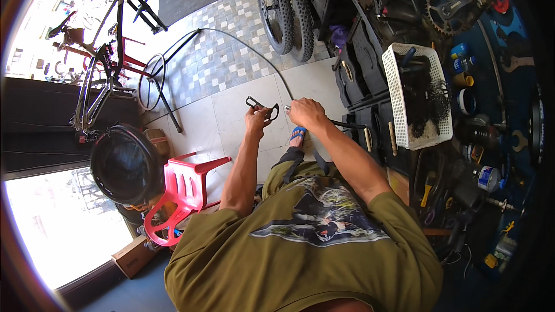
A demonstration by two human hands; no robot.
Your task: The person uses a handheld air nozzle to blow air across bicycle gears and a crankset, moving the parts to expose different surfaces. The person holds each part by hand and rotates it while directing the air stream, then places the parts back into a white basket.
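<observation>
My left hand (257, 120) is closed on a black open-framed piece (274, 112) with looped ends, held up in front of me over the tiled floor. Just to its right, my right hand (307, 112) is also closed, knuckles upward. A grey hose (254, 52) curves down from the far floor to this hand, which appears to grip its end. A small silvery tip (288, 107) shows at the fingers facing the black piece; the rest of it is hidden in the palm. The two hands are close together but apart.
A pink plastic chair (188, 190) stands at left, near a black round basin (124, 163) and a bicycle frame (113, 52). Two bicycle tyres (289, 11) stand at the back. On the right are a white basket (399, 98) and a blue wall of tools (509, 29).
</observation>
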